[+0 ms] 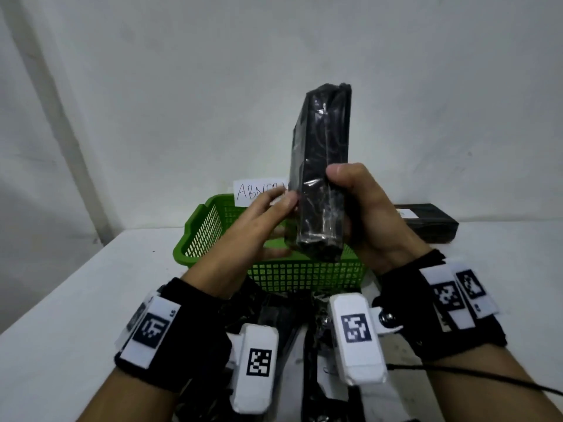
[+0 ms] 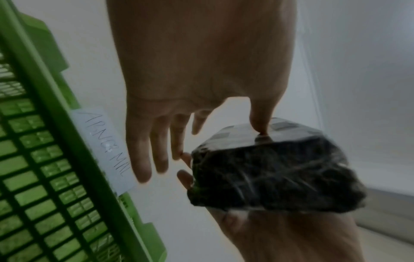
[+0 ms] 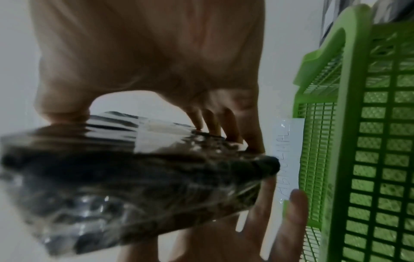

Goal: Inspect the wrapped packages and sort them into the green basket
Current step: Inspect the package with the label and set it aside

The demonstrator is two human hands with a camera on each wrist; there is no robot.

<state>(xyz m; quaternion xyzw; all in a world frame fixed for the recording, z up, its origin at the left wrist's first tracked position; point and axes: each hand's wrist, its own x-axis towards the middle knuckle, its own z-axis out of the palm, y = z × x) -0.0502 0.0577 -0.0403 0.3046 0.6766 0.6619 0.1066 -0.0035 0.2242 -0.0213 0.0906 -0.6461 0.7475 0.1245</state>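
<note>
Head view: the right hand (image 1: 370,214) grips a black film-wrapped package (image 1: 323,172) near its lower end, thumb on the near face, fingers curled behind. The package stands upright above the green basket (image 1: 213,226), which sits on a white table (image 1: 91,300). The left hand (image 1: 259,226) has its fingers nearly straight, tips touching the package's left edge. A paper label (image 1: 259,191) rises behind the basket's far rim. A second black package (image 1: 426,222) lies on the table to the right. More black packages (image 1: 274,315) lie near the wrists.

Left wrist view: four left fingers (image 2: 143,159) are extended and slightly spread; the thumb tip presses the package (image 2: 268,173). The basket (image 2: 56,159) and label (image 2: 105,147) are at left.

Right wrist view: the right fingers (image 3: 212,122) and thumb clamp the package (image 3: 134,177). The basket (image 3: 358,141) is at right.
</note>
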